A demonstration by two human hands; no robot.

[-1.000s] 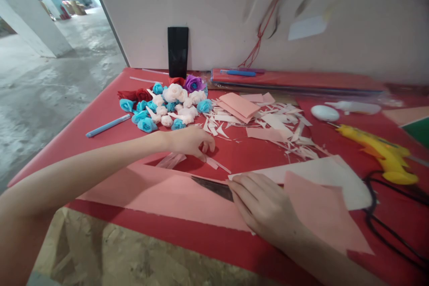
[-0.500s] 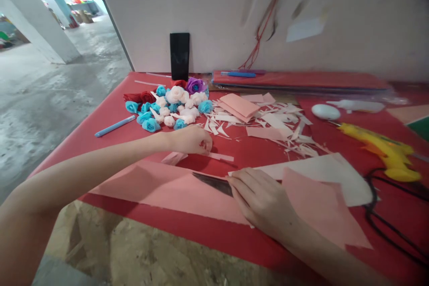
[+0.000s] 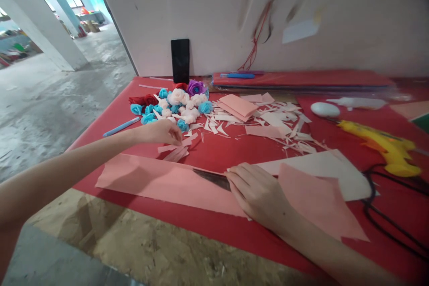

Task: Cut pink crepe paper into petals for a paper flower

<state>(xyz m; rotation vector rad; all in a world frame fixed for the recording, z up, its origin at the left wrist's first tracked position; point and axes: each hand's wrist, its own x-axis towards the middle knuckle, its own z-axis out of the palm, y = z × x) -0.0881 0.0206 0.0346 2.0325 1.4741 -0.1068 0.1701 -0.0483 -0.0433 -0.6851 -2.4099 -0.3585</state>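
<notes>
pink strips (image 3: 178, 153) meet left hand (image 3: 163, 132); right hand (image 3: 256, 191) half-hides dark blade (image 3: 213, 179); both grips unclear.

Bare red tabletop (image 3: 217, 154) beside pink strips (image 3: 177, 154), paper scraps (image 3: 277, 120) and flowers (image 3: 177, 97) behind, glue gun (image 3: 378, 137) and cord (image 3: 372, 191) blocking right

Left hand (image 3: 165, 132) curled — right hand (image 3: 255, 192) palm-down

Your red surface (image 3: 221, 146) is carrying a long pink sheet (image 3: 157, 178) along its near edge. Behind it, pink strips (image 3: 177, 154) are lying toward the left edge. Flowers (image 3: 178, 97) are crowding the far left corner, pale scraps (image 3: 277, 119) are spreading toward the far edge, and a glue gun (image 3: 377, 136) is resting near the right edge.
</notes>
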